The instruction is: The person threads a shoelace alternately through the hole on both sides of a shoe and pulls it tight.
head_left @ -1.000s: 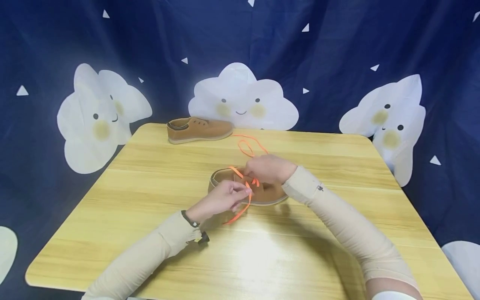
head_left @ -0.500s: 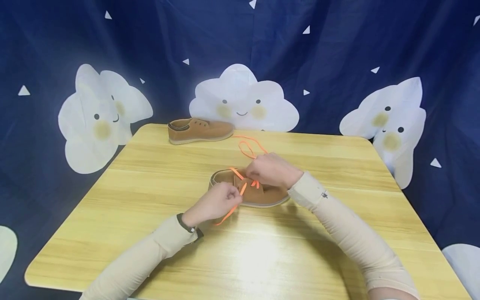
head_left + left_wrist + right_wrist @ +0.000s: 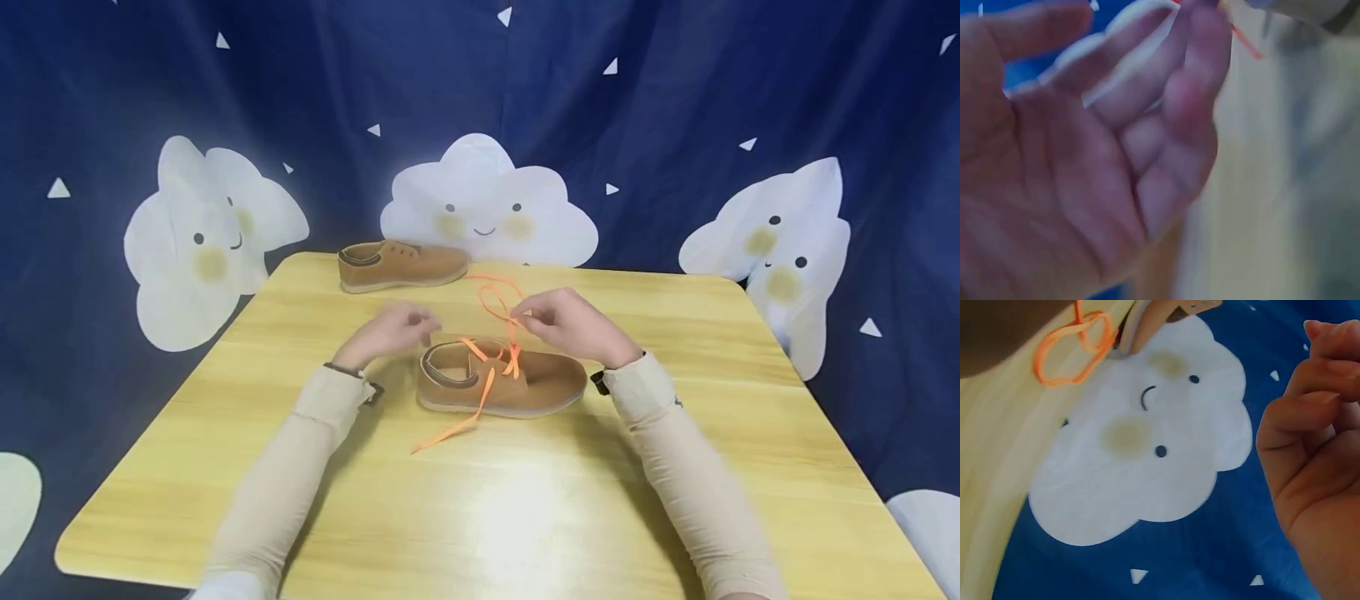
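A brown shoe (image 3: 547, 379) lies on the table, toe to the right, with an orange shoelace (image 3: 489, 392) through its eyelets. One lace end trails over the near side onto the wood. My right hand (image 3: 573, 327) is above the shoe's toe half, its fingertips pinching the lace that rises from the front of the lacing. The lace loop (image 3: 1072, 353) shows in the right wrist view, but the pinching tips are not clear there. My left hand (image 3: 393, 333) hovers left of the shoe's heel with loosely bent fingers, holding nothing; its palm (image 3: 1066, 181) fills the left wrist view.
A second brown shoe (image 3: 405, 267), with no lace in its eyelets, stands at the table's back left. An orange lace stretch lies near its toe. Behind the wooden table (image 3: 675, 467) hangs a dark blue curtain (image 3: 637, 108) with white clouds.
My left hand has let go of the near lace end and moved up and left of the shoe. My right hand has lifted slightly and drawn the lace up. The near lace end now trails on the table.
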The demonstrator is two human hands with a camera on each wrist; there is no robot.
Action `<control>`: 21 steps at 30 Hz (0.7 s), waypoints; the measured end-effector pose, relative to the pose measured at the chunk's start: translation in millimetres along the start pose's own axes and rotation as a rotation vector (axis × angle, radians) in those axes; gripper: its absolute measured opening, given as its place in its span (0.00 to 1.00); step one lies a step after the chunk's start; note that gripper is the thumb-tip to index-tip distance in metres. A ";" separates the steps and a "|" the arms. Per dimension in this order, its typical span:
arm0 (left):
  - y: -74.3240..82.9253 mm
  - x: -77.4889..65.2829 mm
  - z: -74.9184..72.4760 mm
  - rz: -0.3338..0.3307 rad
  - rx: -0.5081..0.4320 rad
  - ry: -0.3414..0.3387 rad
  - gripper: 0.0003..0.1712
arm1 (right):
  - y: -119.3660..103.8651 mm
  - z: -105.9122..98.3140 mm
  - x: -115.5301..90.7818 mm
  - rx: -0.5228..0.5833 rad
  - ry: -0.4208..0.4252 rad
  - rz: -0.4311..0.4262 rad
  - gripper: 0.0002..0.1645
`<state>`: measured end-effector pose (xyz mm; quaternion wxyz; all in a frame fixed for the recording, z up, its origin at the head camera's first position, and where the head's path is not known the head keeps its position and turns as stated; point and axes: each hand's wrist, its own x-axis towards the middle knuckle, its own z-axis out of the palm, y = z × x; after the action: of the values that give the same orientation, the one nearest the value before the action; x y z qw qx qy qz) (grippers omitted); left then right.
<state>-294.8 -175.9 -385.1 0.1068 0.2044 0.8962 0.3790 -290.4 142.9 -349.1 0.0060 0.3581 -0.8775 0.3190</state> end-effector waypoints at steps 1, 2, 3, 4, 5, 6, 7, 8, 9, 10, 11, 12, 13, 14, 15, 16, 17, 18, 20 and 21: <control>-10.5 5.4 1.2 -0.015 -0.098 -0.087 0.20 | 4.3 1.9 -1.5 0.018 0.001 0.022 0.12; -20.7 10.1 3.5 -0.029 -0.208 -0.171 0.22 | 8.7 3.7 -2.6 0.030 -0.004 0.042 0.12; -29.6 13.8 6.3 -0.042 -0.315 -0.239 0.24 | 13.3 5.6 -3.4 0.033 -0.013 0.061 0.13; -37.1 17.5 10.0 -0.047 -0.415 -0.282 0.24 | 19.1 7.1 -3.7 0.030 -0.029 0.073 0.14; -42.9 21.3 14.0 -0.036 -0.502 -0.310 0.25 | 24.6 7.6 -4.4 0.026 -0.057 0.094 0.15; -46.3 24.7 17.0 -0.016 -0.567 -0.319 0.26 | 29.6 7.5 -5.2 0.012 -0.095 0.119 0.18; -48.3 28.0 19.5 -0.001 -0.621 -0.318 0.26 | 34.1 7.1 -6.3 0.007 -0.145 0.143 0.22; -49.6 30.7 21.7 0.006 -0.644 -0.298 0.26 | 37.5 6.5 -8.3 0.006 -0.209 0.175 0.28; -50.0 32.9 23.6 0.006 -0.668 -0.276 0.26 | 40.0 6.4 -10.3 0.005 -0.278 0.206 0.34; -49.4 35.0 24.9 -0.008 -0.699 -0.243 0.25 | 41.9 6.7 -12.1 0.009 -0.351 0.235 0.41; -47.0 36.4 25.9 -0.030 -0.733 -0.206 0.25 | 42.7 7.5 -13.5 0.016 -0.422 0.260 0.47; -45.0 37.9 26.5 -0.050 -0.756 -0.167 0.25 | 42.4 8.4 -14.6 0.020 -0.478 0.275 0.52; -42.3 39.0 26.5 -0.072 -0.780 -0.120 0.24 | 41.5 9.3 -15.4 0.027 -0.520 0.288 0.55; -39.6 40.0 25.8 -0.084 -0.812 -0.078 0.24 | 40.0 10.2 -15.7 0.028 -0.547 0.301 0.57; -36.3 40.9 24.6 -0.089 -0.849 -0.030 0.23 | 38.8 11.4 -15.5 0.025 -0.557 0.304 0.58; -32.9 41.5 22.9 -0.086 -0.877 0.020 0.21 | 37.6 12.2 -15.3 0.027 -0.558 0.306 0.57; -29.3 41.9 20.9 -0.077 -0.902 0.060 0.18 | 36.4 12.5 -15.2 0.025 -0.551 0.307 0.56; -25.7 41.9 18.5 -0.064 -0.923 0.097 0.15 | 35.0 12.1 -15.5 0.022 -0.542 0.315 0.56; -18.7 41.1 12.8 -0.024 -0.958 0.154 0.12 | 34.6 11.7 -15.5 0.022 -0.534 0.321 0.54; -15.0 40.3 10.1 -0.005 -0.959 0.184 0.11 | 34.9 11.6 -15.4 0.025 -0.534 0.322 0.53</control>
<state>-331.7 -160.8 -404.4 0.1102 0.0956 0.6269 0.7653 -298.5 164.9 -381.4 -0.2795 0.2857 -0.8895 0.2212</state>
